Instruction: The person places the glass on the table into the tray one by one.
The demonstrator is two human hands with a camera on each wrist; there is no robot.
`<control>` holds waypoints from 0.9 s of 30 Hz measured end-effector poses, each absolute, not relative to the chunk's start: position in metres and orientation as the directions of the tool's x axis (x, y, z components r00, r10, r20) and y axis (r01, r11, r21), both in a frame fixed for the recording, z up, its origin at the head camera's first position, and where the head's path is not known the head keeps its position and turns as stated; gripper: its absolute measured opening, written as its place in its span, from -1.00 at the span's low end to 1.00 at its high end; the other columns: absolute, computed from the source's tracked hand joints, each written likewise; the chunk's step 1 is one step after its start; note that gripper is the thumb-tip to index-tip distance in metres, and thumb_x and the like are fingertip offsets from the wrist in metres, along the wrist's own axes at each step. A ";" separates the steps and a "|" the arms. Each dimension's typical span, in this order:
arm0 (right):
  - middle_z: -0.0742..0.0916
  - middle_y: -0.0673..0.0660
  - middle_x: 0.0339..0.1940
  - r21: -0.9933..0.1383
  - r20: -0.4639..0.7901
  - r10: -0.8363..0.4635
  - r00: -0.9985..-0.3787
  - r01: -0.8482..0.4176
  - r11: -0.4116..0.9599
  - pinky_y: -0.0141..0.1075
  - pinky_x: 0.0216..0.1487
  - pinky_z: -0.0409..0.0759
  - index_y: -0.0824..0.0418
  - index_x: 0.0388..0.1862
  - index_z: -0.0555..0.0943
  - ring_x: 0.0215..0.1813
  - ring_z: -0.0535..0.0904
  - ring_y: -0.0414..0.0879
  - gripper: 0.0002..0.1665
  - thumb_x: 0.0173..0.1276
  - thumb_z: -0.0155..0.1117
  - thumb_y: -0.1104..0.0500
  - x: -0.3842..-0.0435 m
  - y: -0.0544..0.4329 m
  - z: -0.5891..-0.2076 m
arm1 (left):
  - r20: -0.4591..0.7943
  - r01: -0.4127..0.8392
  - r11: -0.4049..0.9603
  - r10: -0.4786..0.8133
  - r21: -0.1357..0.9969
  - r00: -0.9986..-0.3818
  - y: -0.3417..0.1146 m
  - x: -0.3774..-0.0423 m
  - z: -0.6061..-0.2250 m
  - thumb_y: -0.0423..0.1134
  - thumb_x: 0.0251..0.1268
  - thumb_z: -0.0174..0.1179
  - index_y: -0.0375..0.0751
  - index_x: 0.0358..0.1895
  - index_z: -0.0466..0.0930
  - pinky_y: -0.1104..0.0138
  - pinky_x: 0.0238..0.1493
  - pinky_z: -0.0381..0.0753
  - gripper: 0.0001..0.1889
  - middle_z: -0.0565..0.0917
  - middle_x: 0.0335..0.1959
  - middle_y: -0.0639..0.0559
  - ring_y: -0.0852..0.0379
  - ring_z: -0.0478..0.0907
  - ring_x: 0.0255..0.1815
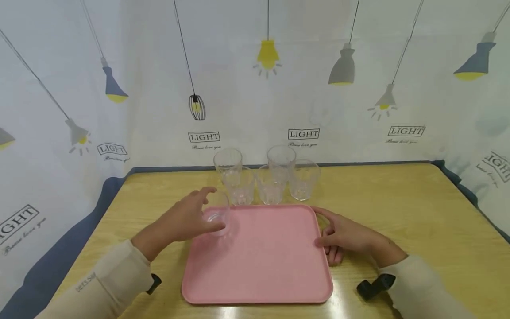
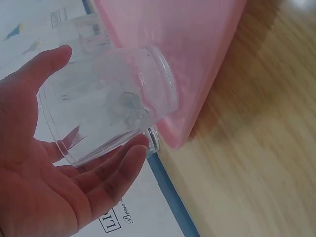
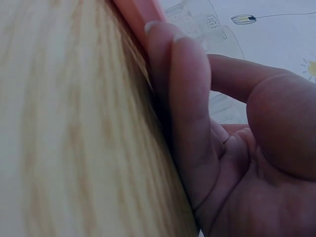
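Note:
My left hand (image 1: 185, 217) holds a clear plastic cup (image 2: 98, 103), thumb on one side and curled fingers on the other. The cup is upright over the far left corner of a pink tray (image 1: 263, 261), its base close over the tray in the left wrist view. At the tray's right side, my right hand (image 1: 346, 235) grips the rim, the thumb on the edge and the index finger stretched along toward the far corner. From low down, the right wrist view shows its fingers (image 3: 190, 89) beside the tray edge, close along the wooden table.
Several more clear cups (image 1: 271, 190) stand in a cluster just behind the tray. The wooden table (image 1: 398, 208) extends on both sides of it. A white cloth (image 1: 247, 102) printed with hanging lamps rises behind the table's far edge.

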State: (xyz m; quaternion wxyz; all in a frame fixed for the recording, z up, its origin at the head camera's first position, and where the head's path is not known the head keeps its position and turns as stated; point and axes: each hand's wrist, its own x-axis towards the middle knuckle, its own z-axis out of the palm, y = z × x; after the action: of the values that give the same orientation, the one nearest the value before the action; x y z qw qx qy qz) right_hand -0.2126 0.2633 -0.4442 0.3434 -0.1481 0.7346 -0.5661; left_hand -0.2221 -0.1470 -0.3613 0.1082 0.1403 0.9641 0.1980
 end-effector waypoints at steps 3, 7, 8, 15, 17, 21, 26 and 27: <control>0.73 0.22 -0.46 -0.934 -0.338 -0.615 -0.712 0.177 0.309 -0.13 -0.49 0.71 -0.03 0.66 -0.34 -0.59 0.70 -0.11 0.17 0.43 0.29 0.20 -0.208 0.264 -0.447 | -0.160 0.226 0.882 0.315 0.414 -0.936 -0.146 -0.219 -0.365 0.32 0.07 0.36 -0.02 0.53 0.13 -0.06 0.07 0.60 0.01 0.48 0.30 -0.23 -0.13 0.61 0.13; 0.73 0.23 -0.45 -0.938 -0.328 -0.615 -0.717 0.167 0.304 -0.14 -0.49 0.71 -0.02 0.66 -0.33 -0.59 0.70 -0.11 0.16 0.43 0.29 0.19 -0.207 0.263 -0.448 | -0.152 0.212 0.890 0.293 0.403 -0.944 -0.148 -0.217 -0.364 0.30 0.07 0.38 -0.01 0.53 0.15 -0.07 0.08 0.60 -0.01 0.49 0.29 -0.23 -0.15 0.60 0.15; 0.73 0.24 -0.45 -0.938 -0.326 -0.614 -0.719 0.164 0.306 -0.14 -0.49 0.71 -0.02 0.66 -0.32 -0.60 0.70 -0.11 0.16 0.43 0.29 0.18 -0.208 0.262 -0.448 | -0.151 0.208 0.893 0.288 0.399 -0.946 -0.149 -0.217 -0.363 0.28 0.07 0.38 -0.01 0.53 0.15 -0.08 0.09 0.59 -0.01 0.49 0.29 -0.23 -0.16 0.60 0.15; 0.73 0.25 -0.43 -0.930 -0.332 -0.596 -0.731 0.148 0.336 -0.12 -0.48 0.71 -0.01 0.66 -0.30 -0.60 0.69 -0.10 0.16 0.42 0.31 0.17 -0.213 0.260 -0.443 | -0.144 0.236 0.896 0.308 0.376 -0.940 -0.152 -0.221 -0.359 0.29 0.10 0.35 -0.03 0.56 0.09 -0.11 0.09 0.59 0.02 0.42 0.33 -0.33 -0.22 0.57 0.18; 0.73 0.25 -0.43 -0.929 -0.330 -0.591 -0.736 0.142 0.342 -0.12 -0.49 0.71 0.00 0.66 -0.30 -0.60 0.69 -0.10 0.16 0.41 0.31 0.17 -0.213 0.261 -0.442 | -0.145 0.244 0.899 0.314 0.364 -0.938 -0.152 -0.222 -0.357 0.29 0.10 0.35 -0.03 0.57 0.07 -0.13 0.11 0.57 0.04 0.39 0.36 -0.36 -0.26 0.56 0.20; 0.73 0.24 -0.43 -0.927 -0.334 -0.591 -0.734 0.144 0.346 -0.13 -0.49 0.71 0.01 0.66 -0.30 -0.60 0.69 -0.10 0.16 0.42 0.30 0.17 -0.213 0.262 -0.443 | -0.162 0.252 0.911 0.316 0.327 -0.935 -0.151 -0.222 -0.355 0.36 0.08 0.33 -0.05 0.60 0.02 -0.16 0.18 0.53 0.10 0.32 0.42 -0.37 -0.31 0.48 0.29; 0.73 0.25 -0.43 -0.928 -0.340 -0.597 -0.727 0.156 0.338 -0.13 -0.49 0.71 -0.01 0.66 -0.29 -0.60 0.69 -0.09 0.16 0.41 0.31 0.17 -0.213 0.261 -0.444 | -0.133 0.270 0.915 0.321 0.301 -0.938 -0.147 -0.226 -0.351 0.55 0.05 0.17 0.02 0.60 0.02 -0.20 0.22 0.47 0.12 0.31 0.44 -0.30 -0.29 0.34 0.41; 0.73 0.25 -0.43 -0.929 -0.339 -0.598 -0.726 0.156 0.337 -0.13 -0.49 0.71 -0.01 0.66 -0.29 -0.60 0.69 -0.09 0.16 0.41 0.31 0.17 -0.213 0.260 -0.444 | -0.127 0.272 0.916 0.320 0.296 -0.939 -0.146 -0.227 -0.349 0.58 0.05 0.12 0.05 0.60 0.03 -0.22 0.24 0.44 0.12 0.32 0.44 -0.28 -0.29 0.32 0.42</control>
State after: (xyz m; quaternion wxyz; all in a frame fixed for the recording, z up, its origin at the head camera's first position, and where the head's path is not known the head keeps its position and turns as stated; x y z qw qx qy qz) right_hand -0.2133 0.2598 -0.4437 0.3390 -0.1487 0.7441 -0.5562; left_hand -0.2267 -0.1464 -0.3490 0.0868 0.1516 0.9749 0.1382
